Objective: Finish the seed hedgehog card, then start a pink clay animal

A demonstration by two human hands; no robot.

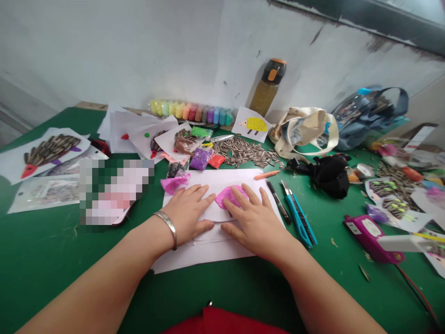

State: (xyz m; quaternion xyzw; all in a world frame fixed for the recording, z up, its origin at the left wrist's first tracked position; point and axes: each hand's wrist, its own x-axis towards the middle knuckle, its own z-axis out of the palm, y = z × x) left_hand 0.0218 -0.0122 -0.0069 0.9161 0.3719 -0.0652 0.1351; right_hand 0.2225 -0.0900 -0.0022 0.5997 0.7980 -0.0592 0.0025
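Observation:
Both my hands rest on white paper [212, 255] spread over the green table. My left hand [189, 211], with a silver bangle at the wrist, lies flat with its fingers stretched towards the middle. My right hand [248, 215] is spread out, its fingers over a flattened pink clay piece [224, 195] that they partly cover. Another lump of pink clay [175, 183] lies just beyond my left hand. To the right of the paper are a black pen [279, 202] and a blue utility knife [299, 215]; an orange crayon-like stick [267, 175] touches the paper's far edge.
Sunflower seeds [245, 150] are heaped beyond the paper, beside a purple clay packet [200, 158]. A seed-covered hedgehog picture [52, 150] lies far left. A bottle [267, 88] stands by the wall. A magenta glue gun-like tool [373, 236] sits right, trailing a cord.

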